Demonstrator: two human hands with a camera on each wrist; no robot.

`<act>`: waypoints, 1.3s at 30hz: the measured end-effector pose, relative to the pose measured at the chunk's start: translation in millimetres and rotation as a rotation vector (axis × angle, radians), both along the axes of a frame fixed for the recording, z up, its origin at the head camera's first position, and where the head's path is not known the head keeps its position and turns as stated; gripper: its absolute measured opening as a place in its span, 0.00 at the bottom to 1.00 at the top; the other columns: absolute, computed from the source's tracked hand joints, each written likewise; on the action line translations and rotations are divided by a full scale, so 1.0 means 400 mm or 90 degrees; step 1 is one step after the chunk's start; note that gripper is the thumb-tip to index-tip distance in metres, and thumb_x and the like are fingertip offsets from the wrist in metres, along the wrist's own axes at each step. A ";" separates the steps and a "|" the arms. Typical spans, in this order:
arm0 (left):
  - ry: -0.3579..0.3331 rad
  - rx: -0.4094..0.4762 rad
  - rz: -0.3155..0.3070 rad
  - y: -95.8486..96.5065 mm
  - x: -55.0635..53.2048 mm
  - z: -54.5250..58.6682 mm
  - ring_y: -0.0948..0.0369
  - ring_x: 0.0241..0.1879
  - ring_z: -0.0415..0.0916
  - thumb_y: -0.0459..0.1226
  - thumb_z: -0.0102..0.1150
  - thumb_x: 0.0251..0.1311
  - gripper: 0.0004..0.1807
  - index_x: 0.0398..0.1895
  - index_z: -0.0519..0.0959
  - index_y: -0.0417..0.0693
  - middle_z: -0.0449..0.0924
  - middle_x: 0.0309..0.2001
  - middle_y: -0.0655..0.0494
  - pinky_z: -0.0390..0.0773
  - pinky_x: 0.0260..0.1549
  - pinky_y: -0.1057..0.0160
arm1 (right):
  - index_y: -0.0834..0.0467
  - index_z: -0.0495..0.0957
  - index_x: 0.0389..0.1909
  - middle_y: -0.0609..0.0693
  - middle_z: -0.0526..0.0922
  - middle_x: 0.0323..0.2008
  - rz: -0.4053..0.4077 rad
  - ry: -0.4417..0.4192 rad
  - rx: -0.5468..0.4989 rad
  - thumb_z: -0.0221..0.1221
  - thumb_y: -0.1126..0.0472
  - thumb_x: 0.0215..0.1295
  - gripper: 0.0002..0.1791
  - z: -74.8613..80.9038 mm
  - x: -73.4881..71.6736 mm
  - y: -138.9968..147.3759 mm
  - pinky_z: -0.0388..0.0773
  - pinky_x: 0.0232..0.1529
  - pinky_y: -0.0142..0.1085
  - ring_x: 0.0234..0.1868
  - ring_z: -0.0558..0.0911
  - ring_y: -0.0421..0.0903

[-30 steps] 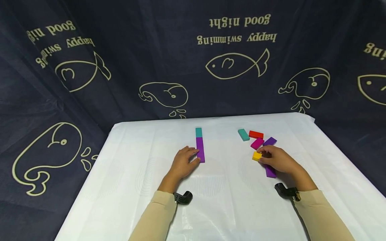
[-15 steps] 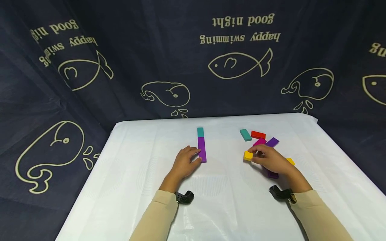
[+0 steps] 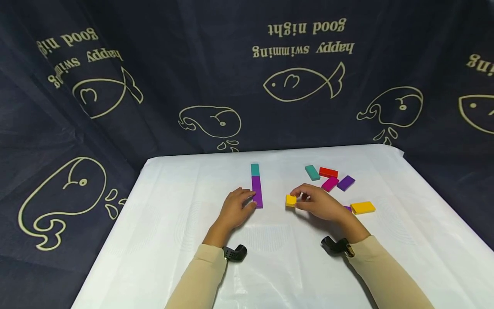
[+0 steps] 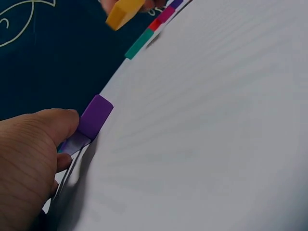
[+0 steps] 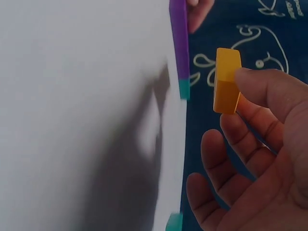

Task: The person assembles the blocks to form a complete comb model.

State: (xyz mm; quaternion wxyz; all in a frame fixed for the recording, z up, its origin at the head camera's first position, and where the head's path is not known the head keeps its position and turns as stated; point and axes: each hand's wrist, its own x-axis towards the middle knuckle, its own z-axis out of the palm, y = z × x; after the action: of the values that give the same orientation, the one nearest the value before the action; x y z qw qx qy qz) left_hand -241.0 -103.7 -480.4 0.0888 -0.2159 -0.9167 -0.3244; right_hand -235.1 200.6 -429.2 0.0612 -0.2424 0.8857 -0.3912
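Right hand [image 3: 318, 203] pinches yellow block [image 3: 291, 200] right of purple-and-teal block row [image 3: 256, 184]; left hand [image 3: 233, 208], fingers relaxed, touches row's left edge.

High up and furthest back, the head view looks forward and down across the white tablecloth [image 3: 278, 274] to the navy fish-print cloth [image 3: 305, 124]. Down low, the left-wrist view, tilted, peers close past the left hand [image 3: 236, 208]; the right-wrist view, rolled sideways, sits tight on the right hand [image 3: 318, 202]. And all three catch the yellow block [image 3: 291, 200] and purple-and-teal row [image 3: 256, 183]!
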 end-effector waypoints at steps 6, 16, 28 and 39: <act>-0.006 -0.006 0.006 0.001 -0.003 -0.001 0.42 0.69 0.62 0.41 0.55 0.69 0.20 0.61 0.79 0.46 0.76 0.62 0.45 0.57 0.69 0.41 | 0.55 0.80 0.50 0.46 0.80 0.44 0.027 0.000 -0.016 0.63 0.65 0.64 0.14 -0.002 -0.003 -0.059 0.78 0.46 0.40 0.43 0.76 0.47; 0.003 -0.005 0.005 0.002 -0.003 0.000 0.42 0.68 0.64 0.41 0.56 0.69 0.19 0.60 0.80 0.46 0.77 0.61 0.45 0.59 0.68 0.43 | 0.58 0.80 0.49 0.46 0.81 0.41 0.070 0.000 -0.013 0.64 0.66 0.62 0.14 -0.026 -0.006 -0.138 0.76 0.43 0.37 0.40 0.75 0.44; 0.006 0.011 0.004 0.002 -0.002 0.002 0.42 0.67 0.65 0.41 0.57 0.68 0.19 0.60 0.80 0.45 0.77 0.60 0.44 0.60 0.68 0.43 | 0.58 0.81 0.46 0.45 0.80 0.38 0.088 -0.010 0.042 0.66 0.66 0.61 0.13 -0.035 0.009 -0.182 0.76 0.46 0.38 0.40 0.75 0.45; -0.006 0.009 0.017 0.006 0.000 0.003 0.43 0.68 0.64 0.41 0.57 0.69 0.19 0.60 0.80 0.46 0.77 0.61 0.46 0.60 0.68 0.44 | 0.58 0.80 0.43 0.46 0.81 0.37 0.079 0.000 0.057 0.66 0.66 0.61 0.10 -0.032 0.013 -0.195 0.76 0.45 0.39 0.38 0.75 0.44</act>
State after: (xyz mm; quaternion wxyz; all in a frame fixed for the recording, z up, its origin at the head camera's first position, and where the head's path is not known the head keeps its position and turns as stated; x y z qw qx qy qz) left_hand -240.9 -101.4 -479.0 0.0903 -0.2016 -0.9176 -0.3306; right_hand -229.8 122.5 -442.0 0.0959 -0.2938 0.8857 -0.3463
